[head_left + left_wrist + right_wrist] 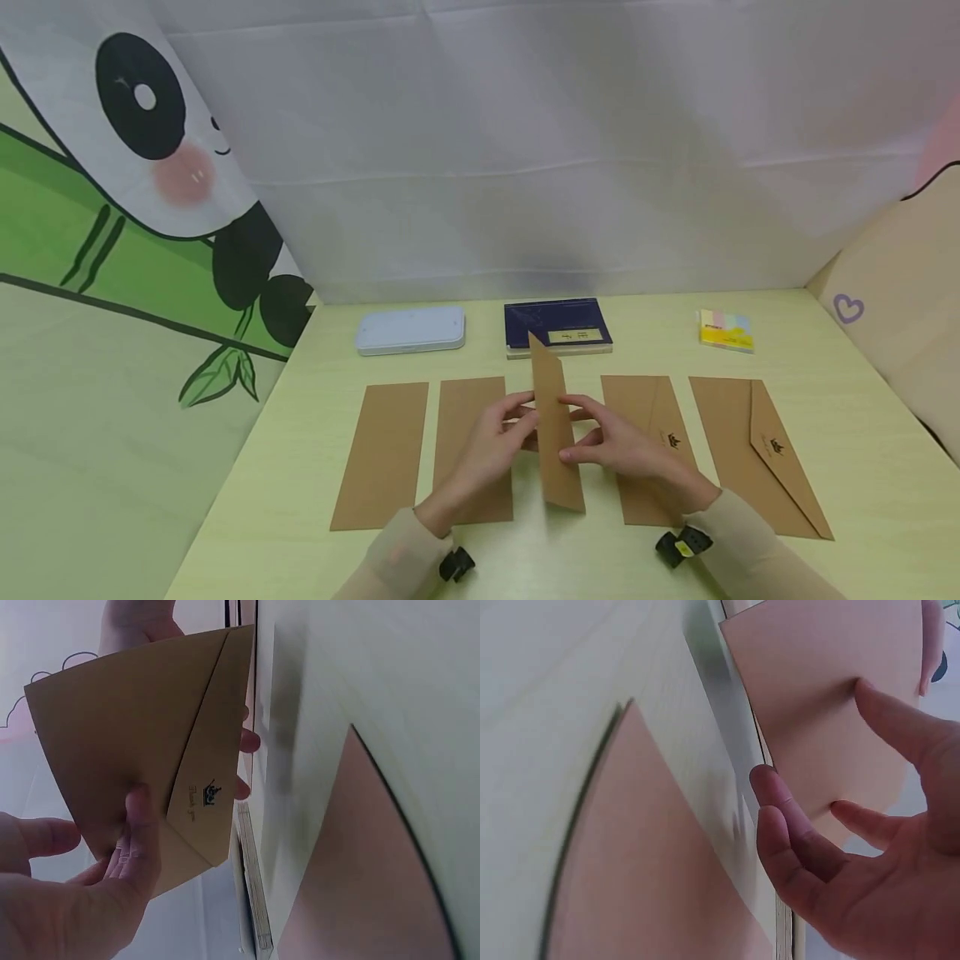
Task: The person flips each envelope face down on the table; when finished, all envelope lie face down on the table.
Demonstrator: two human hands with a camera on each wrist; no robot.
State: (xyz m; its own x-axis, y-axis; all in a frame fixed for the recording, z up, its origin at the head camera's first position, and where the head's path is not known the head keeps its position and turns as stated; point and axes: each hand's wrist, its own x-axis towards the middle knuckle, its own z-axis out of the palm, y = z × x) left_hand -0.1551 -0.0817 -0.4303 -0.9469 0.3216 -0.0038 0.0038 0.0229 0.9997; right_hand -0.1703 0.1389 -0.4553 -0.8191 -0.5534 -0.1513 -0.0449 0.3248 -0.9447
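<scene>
A brown kraft paper envelope (557, 425) stands on edge, lifted off the table between both hands. The left wrist view shows the diagonal flap of this envelope (135, 727), with a small crown print. My left hand (498, 429) holds it from the left, fingertips on the flap side. From the right, my right hand (618, 437) holds it too; the right wrist view shows two fingertips of that hand (870, 877) against the plain face. Flat envelopes lie to either side: plain ones (382, 454) (468, 396) at left, flapped ones (633, 400) (723, 417) at right.
Along the back of the pale table (262, 500) lie a light blue case (410, 330), a dark blue notebook (555, 317) and a pack of colored sticky notes (725, 332). A white cloth (480, 167) hangs behind, with a panda-printed cloth (150, 233) at left.
</scene>
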